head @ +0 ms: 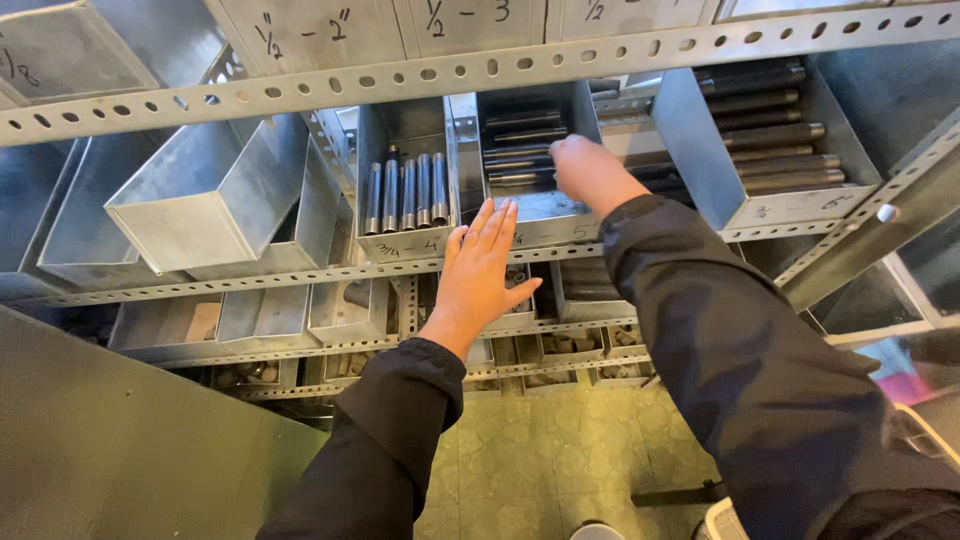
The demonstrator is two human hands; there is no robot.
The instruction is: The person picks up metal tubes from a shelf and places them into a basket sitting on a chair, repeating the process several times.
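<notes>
Since your right hand [590, 172], its fingers hidden so I cannot tell their grip, reaches into the metal bin [530, 205] of dark steel pipe nipples [520, 150] while your left hand [482, 262] lies flat and spread on the bin's front, expect them heavy, rigid and slick, best grasped mid-length.

- Premises: a hardware storeroom or parts stockroom.
- Racking: grey slotted-angle steel shelving [480, 68] with rows of punched holes, several tiers deep.
- Storage: open galvanised sheet-metal bins [215, 200], handwritten size marks on their fronts.
- Stock: short dark threaded steel pipe lengths [405, 192] sorted by bin; longer dark pipe pieces [770, 135] in the bin to the right.
- Lower tiers: small metal fittings [570, 343] in smaller trays.
- Floor: worn yellowish patterned tiles [540, 460].
</notes>
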